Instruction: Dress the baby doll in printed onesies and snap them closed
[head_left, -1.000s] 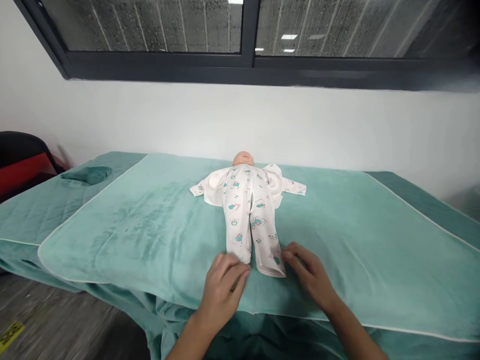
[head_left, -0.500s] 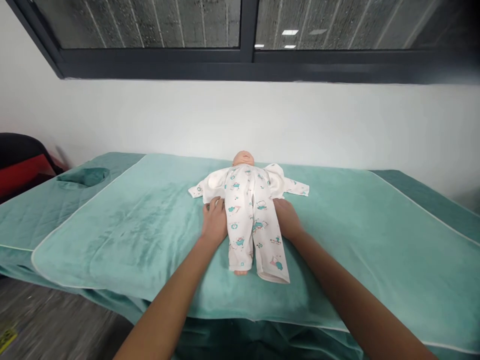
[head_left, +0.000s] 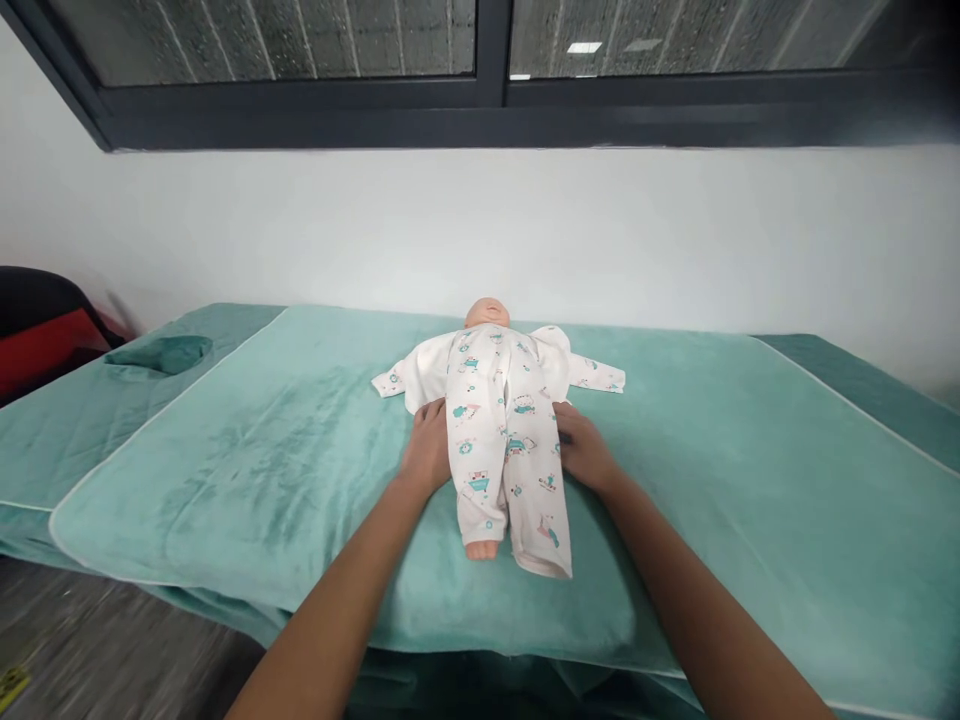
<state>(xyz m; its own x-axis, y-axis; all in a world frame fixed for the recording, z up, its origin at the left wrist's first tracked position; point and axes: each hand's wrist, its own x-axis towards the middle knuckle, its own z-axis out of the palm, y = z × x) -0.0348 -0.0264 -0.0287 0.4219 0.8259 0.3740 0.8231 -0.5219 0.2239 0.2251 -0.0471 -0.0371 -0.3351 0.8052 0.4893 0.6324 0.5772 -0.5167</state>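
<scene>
A baby doll (head_left: pixel 487 312) lies on its back on a teal towel (head_left: pixel 247 460), its head toward the wall. It wears a white romper (head_left: pixel 501 420) printed with small teal figures, sleeves spread to both sides. One bare foot (head_left: pixel 481 549) pokes out of the left trouser leg; the other leg end lies flat. My left hand (head_left: pixel 426 446) presses against the doll's left side at the waist, fingers curled onto the cloth. My right hand (head_left: pixel 582 446) holds the opposite side the same way.
The towel covers a teal padded table (head_left: pixel 862 400) with a face hole (head_left: pixel 159 352) at the far left. A red and black chair (head_left: pixel 37 335) stands past the left end. A white wall and a dark-framed window (head_left: pixel 487 95) lie behind; grey floor (head_left: pixel 90 640) lower left.
My hands left the romper's leg ends and moved up to the doll's waist, one on each side. The bare foot now shows more below the left trouser leg.
</scene>
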